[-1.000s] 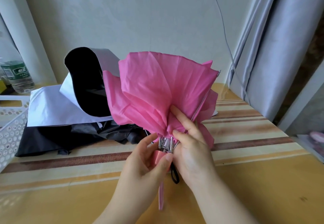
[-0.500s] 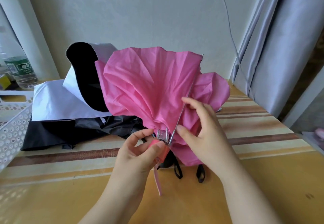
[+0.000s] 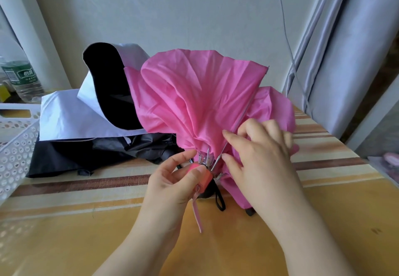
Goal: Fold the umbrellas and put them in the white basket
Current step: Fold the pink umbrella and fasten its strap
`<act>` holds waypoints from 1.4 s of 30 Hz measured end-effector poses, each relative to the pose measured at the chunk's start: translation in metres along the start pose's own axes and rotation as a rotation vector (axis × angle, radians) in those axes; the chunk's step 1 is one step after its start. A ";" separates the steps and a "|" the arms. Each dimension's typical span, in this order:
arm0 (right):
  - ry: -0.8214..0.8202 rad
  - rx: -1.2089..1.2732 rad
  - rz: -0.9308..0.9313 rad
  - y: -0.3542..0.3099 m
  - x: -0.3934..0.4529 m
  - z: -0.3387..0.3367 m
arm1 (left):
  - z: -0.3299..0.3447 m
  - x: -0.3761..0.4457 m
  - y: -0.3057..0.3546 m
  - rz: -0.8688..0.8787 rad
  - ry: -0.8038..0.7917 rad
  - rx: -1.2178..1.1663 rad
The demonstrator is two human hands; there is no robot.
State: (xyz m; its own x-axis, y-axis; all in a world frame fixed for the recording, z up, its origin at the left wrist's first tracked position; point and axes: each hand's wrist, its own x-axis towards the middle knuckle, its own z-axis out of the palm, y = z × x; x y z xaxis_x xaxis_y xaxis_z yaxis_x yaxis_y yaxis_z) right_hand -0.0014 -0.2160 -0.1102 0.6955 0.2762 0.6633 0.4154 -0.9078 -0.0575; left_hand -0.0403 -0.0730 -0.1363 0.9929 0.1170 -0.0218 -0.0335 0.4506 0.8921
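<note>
- left hand [image 3: 172,180] grips pink umbrella [image 3: 194,103] by its pink handle, canopy bunched, pointing up
- right hand [image 3: 259,152] fingers curled on pink fabric beside 1 metal rib [image 3: 239,122]
- black-and-white umbrella [image 3: 86,120] lies behind on striped table [image 3: 323,200]
- white basket [image 3: 15,152] at left edge
- water bottle [image 3: 21,79] far left

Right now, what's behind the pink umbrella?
Behind the pink umbrella lies a black and white umbrella on the table. The pink cloth hides its right part.

Our left hand [image 3: 172,180]: thumb and fingers curled, pinching.
Our right hand [image 3: 259,154]: fingers bent, tips gathering.
</note>
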 end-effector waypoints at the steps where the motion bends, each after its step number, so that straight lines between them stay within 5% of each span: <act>1: -0.065 0.120 0.026 0.001 0.001 0.000 | -0.001 0.000 0.000 -0.002 0.004 0.004; 3: -0.215 0.350 0.118 0.000 0.003 0.000 | -0.002 0.001 0.000 0.003 0.014 0.007; 10: -0.498 0.464 0.202 0.000 -0.003 0.008 | -0.006 0.000 0.001 0.023 -0.021 0.040; 22: -0.315 1.131 0.459 0.016 0.004 0.020 | -0.004 -0.003 0.001 0.040 -0.222 0.180; 33: -0.275 0.900 0.594 0.006 0.002 0.016 | -0.009 0.000 0.000 0.066 -0.269 0.322; 38: -0.513 0.641 0.421 0.013 0.000 0.006 | -0.010 0.003 -0.001 0.033 -0.159 0.294; 42: -0.676 0.713 0.406 0.019 0.001 0.007 | -0.013 0.005 -0.004 0.013 -0.119 0.291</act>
State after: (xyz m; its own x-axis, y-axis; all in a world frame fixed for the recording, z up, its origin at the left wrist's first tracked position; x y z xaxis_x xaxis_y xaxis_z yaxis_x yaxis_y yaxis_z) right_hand 0.0108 -0.2305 -0.1160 0.9493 0.3112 -0.0440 0.1739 -0.6369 -0.7511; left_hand -0.0370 -0.0630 -0.1454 0.9996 0.0087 0.0286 -0.0297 0.1759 0.9840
